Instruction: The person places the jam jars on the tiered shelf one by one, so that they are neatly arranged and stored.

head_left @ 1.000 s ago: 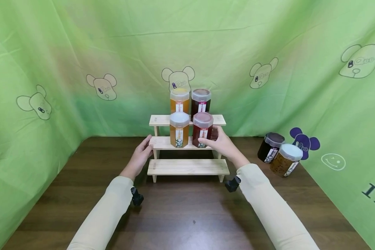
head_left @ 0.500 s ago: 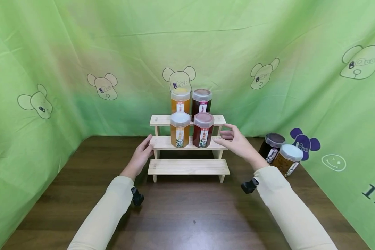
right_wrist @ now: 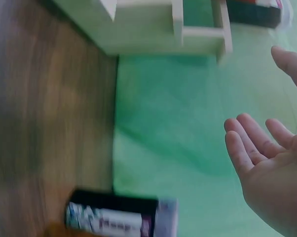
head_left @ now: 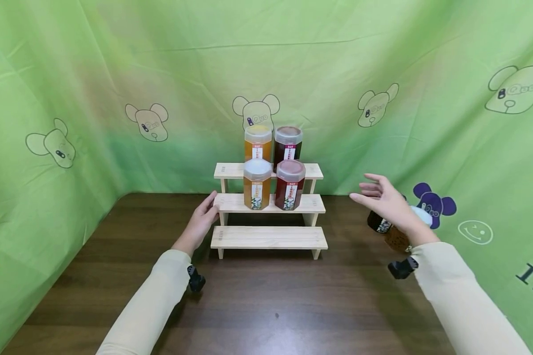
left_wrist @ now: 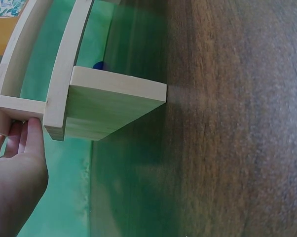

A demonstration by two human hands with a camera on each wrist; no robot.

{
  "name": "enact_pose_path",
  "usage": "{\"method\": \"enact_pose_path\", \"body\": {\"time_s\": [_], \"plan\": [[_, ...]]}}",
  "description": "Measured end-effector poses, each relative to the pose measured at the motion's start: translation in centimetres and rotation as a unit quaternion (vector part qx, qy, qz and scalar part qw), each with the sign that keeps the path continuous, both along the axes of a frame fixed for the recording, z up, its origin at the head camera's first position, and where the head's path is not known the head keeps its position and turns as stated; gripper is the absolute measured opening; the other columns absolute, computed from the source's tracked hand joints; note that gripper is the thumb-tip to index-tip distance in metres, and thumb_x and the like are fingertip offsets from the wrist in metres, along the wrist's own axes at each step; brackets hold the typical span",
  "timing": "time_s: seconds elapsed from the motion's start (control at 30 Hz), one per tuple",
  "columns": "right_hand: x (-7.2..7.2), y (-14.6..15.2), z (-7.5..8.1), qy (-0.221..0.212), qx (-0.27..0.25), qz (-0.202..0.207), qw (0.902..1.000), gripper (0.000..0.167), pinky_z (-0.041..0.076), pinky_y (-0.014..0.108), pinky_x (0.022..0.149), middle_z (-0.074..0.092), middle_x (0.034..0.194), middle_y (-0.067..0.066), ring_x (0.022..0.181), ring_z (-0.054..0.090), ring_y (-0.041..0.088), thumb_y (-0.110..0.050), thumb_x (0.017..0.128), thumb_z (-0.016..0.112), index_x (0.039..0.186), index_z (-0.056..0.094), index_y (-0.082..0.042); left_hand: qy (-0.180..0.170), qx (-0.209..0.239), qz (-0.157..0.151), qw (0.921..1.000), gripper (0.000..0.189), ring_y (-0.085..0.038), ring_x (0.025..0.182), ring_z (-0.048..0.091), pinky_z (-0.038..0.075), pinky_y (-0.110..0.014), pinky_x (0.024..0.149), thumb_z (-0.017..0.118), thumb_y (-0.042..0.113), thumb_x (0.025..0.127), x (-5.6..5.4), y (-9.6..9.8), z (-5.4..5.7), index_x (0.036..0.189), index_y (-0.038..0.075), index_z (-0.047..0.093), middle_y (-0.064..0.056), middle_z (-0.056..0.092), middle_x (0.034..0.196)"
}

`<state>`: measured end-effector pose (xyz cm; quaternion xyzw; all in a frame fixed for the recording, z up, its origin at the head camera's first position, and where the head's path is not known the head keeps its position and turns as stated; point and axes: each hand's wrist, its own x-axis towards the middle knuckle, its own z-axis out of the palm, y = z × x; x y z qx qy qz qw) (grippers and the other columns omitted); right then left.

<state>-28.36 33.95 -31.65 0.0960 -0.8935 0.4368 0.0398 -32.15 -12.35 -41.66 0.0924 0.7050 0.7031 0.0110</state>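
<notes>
A three-step wooden display stand [head_left: 269,236] stands on the table. On its middle step are a jar of orange jam [head_left: 257,190] and a jar of red jam [head_left: 289,192]; behind them, the top step bears a yellow-lidded jar [head_left: 257,138] and a dark jar [head_left: 287,140]. My left hand [head_left: 201,219] holds the left end of the middle step, fingertips [left_wrist: 35,126] against its side support. My right hand [head_left: 391,204] is in the air with its fingers spread apart, holding nothing. It partly hides a black jar [right_wrist: 114,217] and a brown jar [head_left: 397,240] at the right.
Dark wood table [head_left: 266,305] lies under everything. Green printed cloth [head_left: 186,74] hangs behind and along both sides, close behind the stand and the two right-hand jars. The stand's lowest step [head_left: 268,237] bears no jar.
My right hand has let go of the red jar on the middle step and moved right, toward the two jars on the table. My left hand has stayed at the stand.
</notes>
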Motion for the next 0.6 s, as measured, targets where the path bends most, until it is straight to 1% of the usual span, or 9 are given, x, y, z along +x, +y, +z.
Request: {"method": "enact_pose_path", "body": {"time_s": [0.13, 0.27, 0.33, 0.37, 0.43, 0.47, 0.5, 0.6], "plan": [[0.9, 2.5, 0.9, 0.002, 0.022, -0.019, 0.9996, 0.09, 0.032, 0.065, 0.109, 0.033, 0.153, 0.031, 0.137, 0.036, 0.048, -0.039, 0.098, 0.065, 0.159, 0.011, -0.001, 0.0, -0.003, -0.005, 1.0, 0.056, -0.025, 0.148, 0.024, 0.031, -0.041, 0.117, 0.039, 0.014, 0.11, 0.1, 0.0, 0.1, 0.161, 0.009, 0.018, -0.012, 0.017, 0.165], [1.5, 5.1, 1.4, 0.011, 0.047, -0.037, 0.9982, 0.087, 0.034, 0.066, 0.105, 0.033, 0.152, 0.034, 0.134, 0.036, 0.052, -0.039, 0.1, 0.062, 0.159, 0.011, 0.001, 0.003, -0.004, -0.009, 0.9999, 0.055, -0.025, 0.148, 0.024, 0.031, -0.042, 0.116, 0.039, 0.014, 0.11, 0.1, -0.1, 0.1, 0.161, 0.009, 0.018, -0.012, 0.017, 0.165], [1.7, 6.4, 1.4, 0.014, 0.053, -0.046, 0.9974, 0.086, 0.041, 0.047, 0.108, 0.033, 0.151, 0.034, 0.133, 0.036, 0.053, -0.038, 0.101, 0.061, 0.159, 0.012, 0.002, 0.004, -0.003, -0.01, 0.9999, 0.055, -0.026, 0.148, 0.023, 0.031, -0.042, 0.116, 0.039, 0.014, 0.11, 0.2, -0.1, 0.1, 0.161, 0.009, 0.018, -0.013, 0.017, 0.165], [1.8, 7.0, 1.4, 0.018, 0.055, -0.05, 0.997, 0.084, 0.045, 0.036, 0.106, 0.033, 0.151, 0.035, 0.133, 0.037, 0.053, -0.037, 0.101, 0.061, 0.158, 0.013, 0.002, 0.004, -0.003, -0.011, 0.9999, 0.056, -0.026, 0.148, 0.023, 0.031, -0.042, 0.116, 0.039, 0.015, 0.11, 0.2, -0.1, 0.2, 0.161, 0.009, 0.018, -0.013, 0.017, 0.165], [2.0, 8.1, 1.2, 0.023, 0.057, -0.059, 0.9963, 0.083, 0.046, 0.015, 0.093, 0.033, 0.15, 0.036, 0.131, 0.038, 0.053, -0.035, 0.101, 0.061, 0.157, 0.014, 0.004, 0.004, -0.002, -0.011, 0.9999, 0.056, -0.026, 0.148, 0.024, 0.031, -0.042, 0.116, 0.039, 0.015, 0.11, 0.2, -0.1, 0.2, 0.161, 0.009, 0.018, -0.013, 0.017, 0.165], [2.1, 8.5, 1.1, 0.025, 0.057, -0.064, 0.996, 0.082, 0.044, 0.008, 0.084, 0.034, 0.149, 0.036, 0.131, 0.038, 0.053, -0.034, 0.101, 0.062, 0.157, 0.015, 0.005, 0.004, -0.002, -0.01, 0.9999, 0.056, -0.026, 0.148, 0.024, 0.031, -0.042, 0.116, 0.039, 0.014, 0.11, 0.2, -0.1, 0.2, 0.161, 0.009, 0.018, -0.013, 0.017, 0.165], [2.2, 9.0, 1.0, 0.026, 0.055, -0.069, 0.9958, 0.082, 0.04, 0.003, 0.077, 0.034, 0.149, 0.036, 0.13, 0.038, 0.053, -0.033, 0.101, 0.062, 0.156, 0.016, 0.005, 0.004, -0.001, -0.01, 0.9999, 0.056, -0.025, 0.148, 0.024, 0.031, -0.042, 0.116, 0.039, 0.015, 0.11, 0.2, -0.1, 0.1, 0.161, 0.009, 0.018, -0.013, 0.017, 0.165], [2.4, 10.1, 0.6, 0.024, 0.056, -0.078, 0.995, 0.082, 0.04, 0.003, 0.073, 0.034, 0.147, 0.037, 0.128, 0.039, 0.052, -0.032, 0.101, 0.063, 0.155, 0.017, 0.008, 0.004, -0.003, -0.011, 0.9999, 0.056, -0.025, 0.148, 0.023, 0.031, -0.042, 0.117, 0.039, 0.015, 0.11, 0.1, -0.1, 0.0, 0.161, 0.009, 0.018, -0.013, 0.016, 0.165]]}}
